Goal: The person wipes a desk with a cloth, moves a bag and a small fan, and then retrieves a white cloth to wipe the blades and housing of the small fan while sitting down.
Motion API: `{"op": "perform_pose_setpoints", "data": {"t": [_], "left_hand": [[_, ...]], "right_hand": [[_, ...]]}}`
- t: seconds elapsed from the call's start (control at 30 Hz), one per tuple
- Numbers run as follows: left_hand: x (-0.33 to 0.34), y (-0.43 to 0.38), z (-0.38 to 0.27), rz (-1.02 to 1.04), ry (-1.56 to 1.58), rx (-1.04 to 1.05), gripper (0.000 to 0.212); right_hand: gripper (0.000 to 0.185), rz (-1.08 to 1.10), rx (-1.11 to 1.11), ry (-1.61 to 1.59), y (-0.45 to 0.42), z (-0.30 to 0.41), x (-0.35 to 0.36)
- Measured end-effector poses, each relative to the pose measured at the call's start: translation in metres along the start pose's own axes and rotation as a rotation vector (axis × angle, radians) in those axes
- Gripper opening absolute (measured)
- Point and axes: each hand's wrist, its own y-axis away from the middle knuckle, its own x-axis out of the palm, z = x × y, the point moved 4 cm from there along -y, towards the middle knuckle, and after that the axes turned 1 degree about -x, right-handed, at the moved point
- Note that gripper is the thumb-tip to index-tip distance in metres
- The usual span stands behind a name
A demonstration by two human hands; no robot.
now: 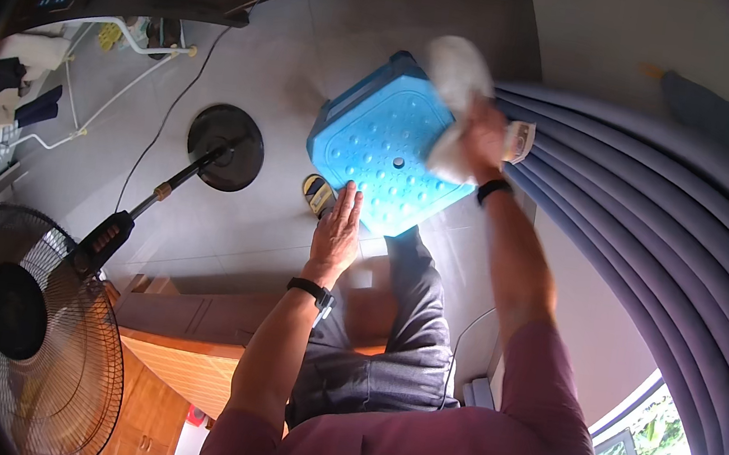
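Observation:
A blue plastic stool (382, 141) with a studded top and a small round hole stands before my knees. My left hand (338, 234) rests its straight, close-together fingertips on the near left edge of the top. On the right side of the stool, my right hand (484, 140) holds a whitish cloth (460, 72), blurred as if moving. Part of the cloth lies over the stool's right edge, and a printed corner sticks out beyond the wrist. The fingers of the right hand are partly hidden by the blur.
A black pedestal fan (31, 330) stands at left, its round base (225, 147) on the tiled floor and a cable (179, 96) running past. Behind it is a white rack (114, 94) with clothes. Grey curtains (642, 193) hang at right. A wooden cabinet (178, 355) is near my left.

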Motion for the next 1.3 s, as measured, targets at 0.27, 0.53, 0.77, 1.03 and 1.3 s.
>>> {"op": "perform_pose_setpoints", "data": {"t": [0.27,0.53,0.77,1.03,1.3], "left_hand": [[-0.052,-0.027,0.032,-0.317,0.296,-0.267,0.076],[-0.043,-0.041,0.044,-0.094,0.123,-0.242,0.077],[-0.036,-0.043,0.067,-0.15,0.62,-0.359,0.074],[-0.022,-0.034,0.062,-0.279,1.835,-0.816,0.074],[-0.038,-0.017,0.094,-0.369,1.322,-0.912,0.067]], "right_hand": [[0.064,0.106,-0.371,-0.201,0.074,0.109,-0.094],[0.055,0.193,-0.099,-0.151,0.137,0.082,-0.03],[0.065,0.082,0.459,-0.155,0.057,-0.024,-0.084],[0.061,0.13,-0.276,-0.308,0.0,0.184,-0.018],[0.039,0.617,-0.44,-0.56,0.147,0.164,-0.077]]}}
